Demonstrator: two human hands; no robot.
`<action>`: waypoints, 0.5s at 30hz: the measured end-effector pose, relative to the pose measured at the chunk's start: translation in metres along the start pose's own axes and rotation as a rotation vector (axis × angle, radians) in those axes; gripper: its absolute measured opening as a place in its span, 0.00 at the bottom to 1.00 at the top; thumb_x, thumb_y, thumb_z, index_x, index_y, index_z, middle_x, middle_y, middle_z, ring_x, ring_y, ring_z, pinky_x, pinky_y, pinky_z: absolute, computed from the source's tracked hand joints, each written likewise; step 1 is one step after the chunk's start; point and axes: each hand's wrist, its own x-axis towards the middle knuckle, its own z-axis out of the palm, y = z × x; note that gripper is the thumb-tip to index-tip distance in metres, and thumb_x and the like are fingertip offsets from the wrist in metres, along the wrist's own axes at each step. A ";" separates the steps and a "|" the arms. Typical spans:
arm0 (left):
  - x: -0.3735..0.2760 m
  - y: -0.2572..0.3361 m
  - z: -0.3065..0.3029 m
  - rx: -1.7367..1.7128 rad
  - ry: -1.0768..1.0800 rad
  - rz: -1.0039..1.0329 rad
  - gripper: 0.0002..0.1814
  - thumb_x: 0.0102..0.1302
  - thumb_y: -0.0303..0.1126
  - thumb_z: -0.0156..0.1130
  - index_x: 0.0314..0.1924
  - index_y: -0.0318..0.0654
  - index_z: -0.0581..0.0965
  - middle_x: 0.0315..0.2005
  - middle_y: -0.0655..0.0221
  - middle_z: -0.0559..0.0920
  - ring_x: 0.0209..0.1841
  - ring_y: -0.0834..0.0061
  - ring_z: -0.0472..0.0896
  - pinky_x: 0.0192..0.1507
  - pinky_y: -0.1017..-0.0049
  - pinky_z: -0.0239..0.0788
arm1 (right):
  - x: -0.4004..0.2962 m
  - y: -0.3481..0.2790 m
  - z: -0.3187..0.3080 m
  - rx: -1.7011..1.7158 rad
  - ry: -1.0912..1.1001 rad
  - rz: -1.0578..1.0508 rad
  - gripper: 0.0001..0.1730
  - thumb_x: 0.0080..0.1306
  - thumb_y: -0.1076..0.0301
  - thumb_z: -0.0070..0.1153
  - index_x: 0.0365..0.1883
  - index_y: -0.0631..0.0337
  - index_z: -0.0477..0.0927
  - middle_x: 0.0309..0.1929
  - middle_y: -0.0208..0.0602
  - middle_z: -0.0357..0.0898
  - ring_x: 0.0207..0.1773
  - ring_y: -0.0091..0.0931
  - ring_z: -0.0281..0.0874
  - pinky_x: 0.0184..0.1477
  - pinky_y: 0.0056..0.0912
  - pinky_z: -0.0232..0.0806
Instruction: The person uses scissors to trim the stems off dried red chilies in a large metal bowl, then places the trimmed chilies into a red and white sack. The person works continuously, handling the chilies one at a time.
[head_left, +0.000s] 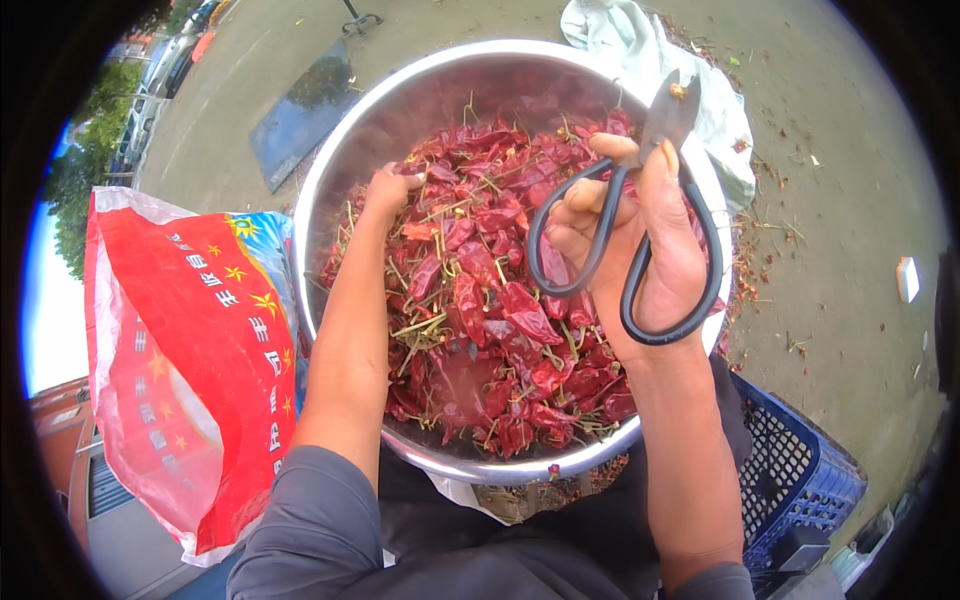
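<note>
A wide metal basin (480, 471) in front of me is heaped with dried red chili peppers (525, 311), many with stems on. My left hand (394, 187) reaches into the pile at its far left; its fingers touch the peppers, and whether they grip one cannot be told. My right hand (637, 225) holds black-handled scissors (671, 112) raised over the basin's right side, blades pointing away from me. An orange-yellow bit clings near the blade tip.
A red and white woven plastic bag (217, 300) stands left of the basin. Beyond the rim at the upper right lies a pale woven sack (720, 127). A blue plastic crate (802, 480) sits at the lower right. Stems and scraps litter the ground.
</note>
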 end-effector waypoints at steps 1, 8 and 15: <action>-0.016 0.007 0.002 -0.046 -0.042 0.034 0.30 0.60 0.30 0.76 0.62 0.31 0.79 0.46 0.59 0.89 0.43 0.71 0.87 0.47 0.69 0.78 | 0.001 -0.002 0.001 -0.048 0.004 -0.012 0.34 0.78 0.41 0.54 0.63 0.65 0.72 0.38 0.37 0.85 0.41 0.26 0.86 0.45 0.29 0.81; -0.164 0.045 0.010 0.413 0.084 0.473 0.28 0.59 0.38 0.78 0.56 0.32 0.80 0.51 0.46 0.86 0.54 0.49 0.85 0.57 0.60 0.74 | 0.002 0.010 0.012 -0.245 -0.030 0.000 0.36 0.74 0.37 0.61 0.58 0.64 0.75 0.38 0.37 0.83 0.42 0.26 0.84 0.49 0.32 0.79; -0.270 0.052 -0.004 0.227 0.145 0.698 0.20 0.57 0.26 0.78 0.50 0.35 0.84 0.41 0.58 0.88 0.42 0.63 0.87 0.48 0.68 0.76 | -0.010 0.031 0.017 -0.836 -0.075 -0.037 0.32 0.68 0.45 0.70 0.50 0.67 0.77 0.32 0.42 0.85 0.37 0.29 0.87 0.41 0.35 0.77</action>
